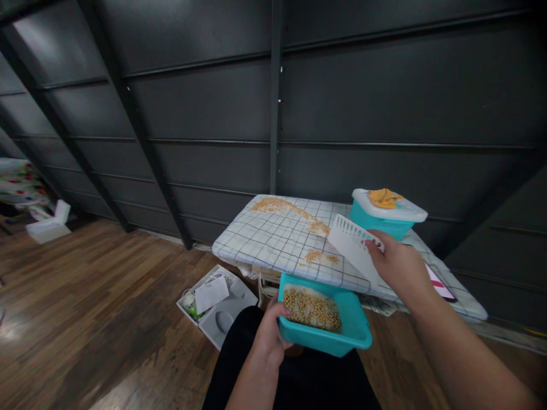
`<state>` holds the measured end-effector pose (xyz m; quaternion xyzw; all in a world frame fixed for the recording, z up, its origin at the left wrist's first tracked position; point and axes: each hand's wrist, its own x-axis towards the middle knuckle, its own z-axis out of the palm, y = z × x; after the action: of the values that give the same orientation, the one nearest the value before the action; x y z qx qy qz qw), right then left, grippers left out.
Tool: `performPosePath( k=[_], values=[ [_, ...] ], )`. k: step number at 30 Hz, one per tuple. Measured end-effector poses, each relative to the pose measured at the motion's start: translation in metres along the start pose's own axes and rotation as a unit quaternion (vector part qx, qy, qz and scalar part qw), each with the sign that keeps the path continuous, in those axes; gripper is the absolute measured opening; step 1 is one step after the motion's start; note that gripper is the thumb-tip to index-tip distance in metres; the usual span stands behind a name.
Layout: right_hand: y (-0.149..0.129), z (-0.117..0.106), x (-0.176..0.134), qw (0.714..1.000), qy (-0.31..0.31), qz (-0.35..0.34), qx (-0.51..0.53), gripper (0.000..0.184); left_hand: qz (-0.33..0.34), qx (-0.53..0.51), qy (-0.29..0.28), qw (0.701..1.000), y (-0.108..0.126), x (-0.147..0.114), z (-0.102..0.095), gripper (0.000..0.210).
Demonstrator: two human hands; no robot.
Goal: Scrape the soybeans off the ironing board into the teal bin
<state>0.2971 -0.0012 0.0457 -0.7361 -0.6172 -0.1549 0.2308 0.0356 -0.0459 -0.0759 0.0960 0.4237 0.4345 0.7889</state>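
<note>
My left hand grips the left end of a teal plastic bin, held just below the table's front edge. Yellow beans or kernels, mixed with something whitish, lie inside it, mostly toward the left. In my right hand is a white plastic panel with a row of slots, tilted over the tabletop. A small patch of the same kernels is on the checked cloth beside the panel. A longer trail of kernels runs from the far left corner toward the panel.
A lidded teal box with an orange cloth on it stands at the back right. A phone or tablet lies near the right end. On the floor, an open white box holds papers and cables. A dark panelled wall rises behind.
</note>
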Motion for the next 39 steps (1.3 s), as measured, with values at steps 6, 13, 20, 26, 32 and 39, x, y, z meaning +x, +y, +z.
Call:
performPosePath(
  k=[6,13,20,26,32,39],
  values=[
    [-0.016,-0.003,-0.009,0.999,-0.017,-0.022,0.023,0.047,0.025,0.039,0.008,0.999,0.001,-0.003,0.005,0.056],
    [-0.039,-0.004,-0.024,0.999,-0.016,-0.035,0.021,0.043,0.026,0.043,0.034,0.998,0.003,-0.008,0.010,0.056],
    [-0.058,-0.006,-0.031,0.998,0.001,-0.043,0.049,0.043,0.020,0.048,0.044,0.998,0.003,-0.009,0.009,0.053],
    [-0.054,-0.009,-0.022,0.998,0.023,-0.037,0.055,0.045,0.015,0.053,0.039,0.998,0.004,-0.010,0.006,0.053],
    [-0.035,-0.004,-0.009,0.992,-0.009,-0.075,0.101,0.048,0.011,0.043,0.033,0.998,0.005,-0.011,0.006,0.058],
    [-0.045,0.002,-0.024,0.994,-0.006,-0.033,0.109,0.048,0.007,0.023,0.032,0.999,0.006,-0.016,0.010,0.054]
  ],
)
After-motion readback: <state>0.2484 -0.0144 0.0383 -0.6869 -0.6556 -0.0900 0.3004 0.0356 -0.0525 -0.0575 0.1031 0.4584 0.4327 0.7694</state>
